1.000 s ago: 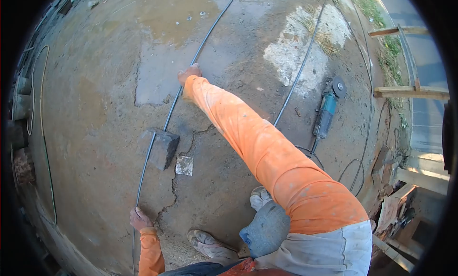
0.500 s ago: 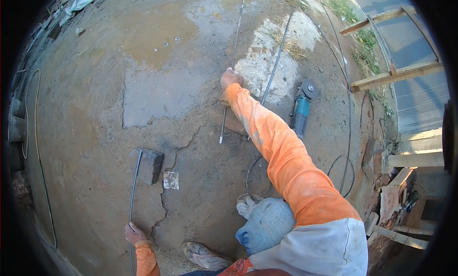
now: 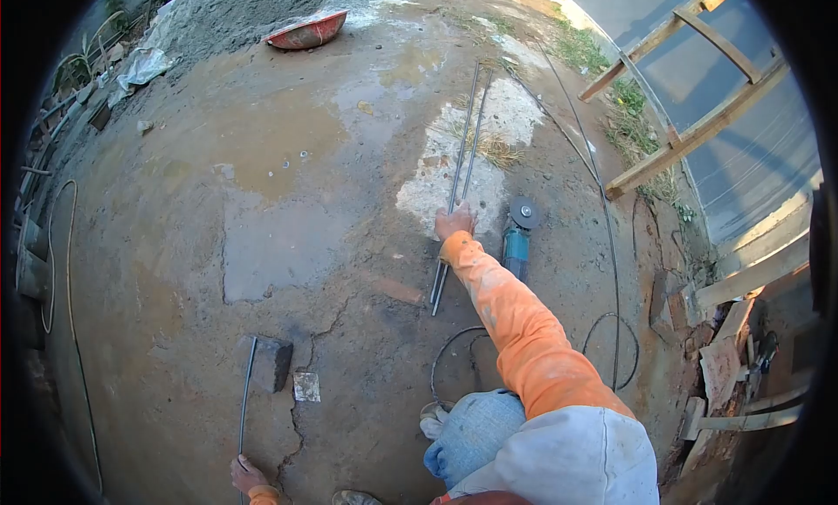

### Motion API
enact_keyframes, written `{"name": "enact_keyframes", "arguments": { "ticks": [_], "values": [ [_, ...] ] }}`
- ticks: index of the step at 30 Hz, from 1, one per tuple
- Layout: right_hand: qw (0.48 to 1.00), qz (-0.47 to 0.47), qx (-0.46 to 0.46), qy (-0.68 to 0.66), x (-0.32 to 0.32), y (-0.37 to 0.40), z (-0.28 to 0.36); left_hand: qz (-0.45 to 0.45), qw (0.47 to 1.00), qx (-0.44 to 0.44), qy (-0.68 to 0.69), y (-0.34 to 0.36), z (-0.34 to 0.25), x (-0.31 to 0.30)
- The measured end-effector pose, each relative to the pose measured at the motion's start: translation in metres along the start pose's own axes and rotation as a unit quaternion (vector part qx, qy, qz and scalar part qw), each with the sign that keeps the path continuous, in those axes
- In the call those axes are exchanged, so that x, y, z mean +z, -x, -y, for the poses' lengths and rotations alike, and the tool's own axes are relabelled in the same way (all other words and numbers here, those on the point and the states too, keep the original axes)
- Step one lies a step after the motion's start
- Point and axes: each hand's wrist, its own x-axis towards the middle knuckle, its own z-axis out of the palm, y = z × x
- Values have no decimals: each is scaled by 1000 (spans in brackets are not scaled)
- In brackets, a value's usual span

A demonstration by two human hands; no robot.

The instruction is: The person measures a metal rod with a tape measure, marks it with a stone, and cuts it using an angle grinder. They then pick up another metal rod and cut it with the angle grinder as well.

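My right hand is closed round a long thin metal rod. A second metal rod lies close alongside it and passes under the same hand; whether the fingers hold both is hidden. To the right of that hand an angle grinder lies on the ground, its disc toward the far side. At the lower left my left hand grips another metal rod, whose far end reaches the side of a dark block. A small pale square tile lies beside the block.
A power cable runs along the right and loops near the grinder. Wooden beams stand over the right edge. Shallow puddles cover part of the muddy ground. A red pan lies by a grey heap at the back.
The view has tilted farther ahead, bringing the red pan in. My right hand has carried its rod rightward, next to the second rod. My left hand still holds its rod.
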Motion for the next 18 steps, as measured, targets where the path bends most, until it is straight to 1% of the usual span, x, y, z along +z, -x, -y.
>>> {"name": "enact_keyframes", "arguments": {
  "ticks": [2,3,4,6,8,9,11,12,13,14,15,16,17,18],
  "values": [
    [985,-14,-151,-81,-22,16,-27,6,1000,-1,27,0,-2,-4],
    [979,-22,-184,-89,-35,21,-40,9,1000,6,25,-1,1,0],
    [981,-25,-175,-83,-54,27,-51,7,1000,6,19,-1,7,6],
    [971,-71,-198,-114,-99,37,-67,6,1000,14,12,-5,11,6],
    [969,-118,-188,-111,-139,37,-96,72,997,-3,36,-7,10,-2],
    [969,-140,-165,-120,-157,33,-115,74,997,-3,33,-8,14,0],
    [973,-191,-117,-58,-192,22,-166,53,998,2,41,-9,24,11],
    [970,-224,-99,-2,-208,12,-203,55,998,-3,38,-10,26,11],
    [970,-235,-41,53,-227,10,-233,66,997,-1,45,-13,22,9],
    [960,-250,4,123,-242,3,-282,78,996,-11,51,-11,21,7],
    [951,-240,47,191,-257,1,-334,63,995,-5,72,-12,27,14],
    [935,-178,211,222,-284,26,-320,65,992,-3,106,-6,13,-4],
    [921,-128,267,254,-304,42,-369,3,990,34,136,-1,10,-6],
    [914,-81,254,306,-312,43,-406,0,994,6,109,2,5,-13]
  ]
}}
